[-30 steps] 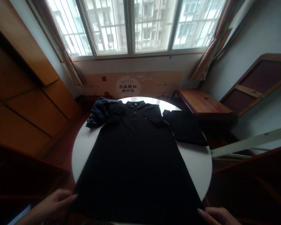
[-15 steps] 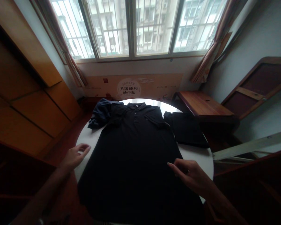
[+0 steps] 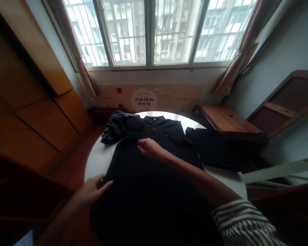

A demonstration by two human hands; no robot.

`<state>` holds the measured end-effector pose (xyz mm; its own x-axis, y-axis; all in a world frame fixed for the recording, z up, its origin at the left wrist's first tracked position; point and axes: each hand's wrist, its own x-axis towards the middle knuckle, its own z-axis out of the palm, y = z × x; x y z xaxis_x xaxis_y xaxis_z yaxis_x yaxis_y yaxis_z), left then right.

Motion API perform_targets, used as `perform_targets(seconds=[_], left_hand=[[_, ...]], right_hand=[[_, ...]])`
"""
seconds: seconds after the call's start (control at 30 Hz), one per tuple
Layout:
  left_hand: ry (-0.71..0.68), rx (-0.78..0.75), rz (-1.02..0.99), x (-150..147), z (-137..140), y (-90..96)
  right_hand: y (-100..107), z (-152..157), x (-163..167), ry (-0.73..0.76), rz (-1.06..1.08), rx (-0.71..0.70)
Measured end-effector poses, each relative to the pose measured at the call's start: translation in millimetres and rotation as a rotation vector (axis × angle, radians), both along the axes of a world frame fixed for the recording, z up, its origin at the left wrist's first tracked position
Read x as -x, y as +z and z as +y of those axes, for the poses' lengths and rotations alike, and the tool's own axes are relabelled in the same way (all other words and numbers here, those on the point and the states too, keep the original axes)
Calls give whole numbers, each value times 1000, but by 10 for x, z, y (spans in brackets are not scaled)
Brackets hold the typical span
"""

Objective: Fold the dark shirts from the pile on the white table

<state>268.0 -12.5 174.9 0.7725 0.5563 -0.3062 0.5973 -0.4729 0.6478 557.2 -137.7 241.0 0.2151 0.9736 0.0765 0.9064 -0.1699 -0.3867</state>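
A black polo shirt [image 3: 154, 181] lies spread on the round white table [image 3: 99, 155], its collar toward the window and its hem hanging over the near edge. My right hand [image 3: 151, 148] is above the shirt's chest, reaching across from the right, fingers curled together with nothing visible in them. Whether it touches the cloth I cannot tell. At the shirt's left side is my left hand [image 3: 96, 188], thumb and fingers apart, close to the fabric edge and holding nothing.
A crumpled dark blue garment [image 3: 115, 126] lies at the table's far left. On the right side rests a folded black garment [image 3: 215, 147]. Beyond the table stand a wooden side table [image 3: 228, 118] and, to the left, wooden cabinets [image 3: 46, 119].
My right hand has swung left and away from me, from the shirt's right side to over its chest, fingers now curled. My left hand has moved nearer and right, to the shirt's edge.
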Motion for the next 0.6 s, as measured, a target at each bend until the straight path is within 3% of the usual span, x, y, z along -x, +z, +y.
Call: perform_targets(seconds=[0.1,0.17,0.27,0.4,0.5,0.6], left_hand=[[-41,307,-91,254,-153,64],[-2,373,-124,422,-242,74],[23,429,-111,654,-312,26],[24,473,-47,843,-351,-61],[23,420,-57,839,-421,-48],[-75,386,-114,752,-485,60]], right_hand=[[-79,205,330,143,-8,54],[-131,217,562,289,-42,80],[-189,138,827,469,-107,86],[-207,17,1012,599,-165,63],[-165,-59,1087,638,-136,59],[-75,-181,1118,647,-99,79]])
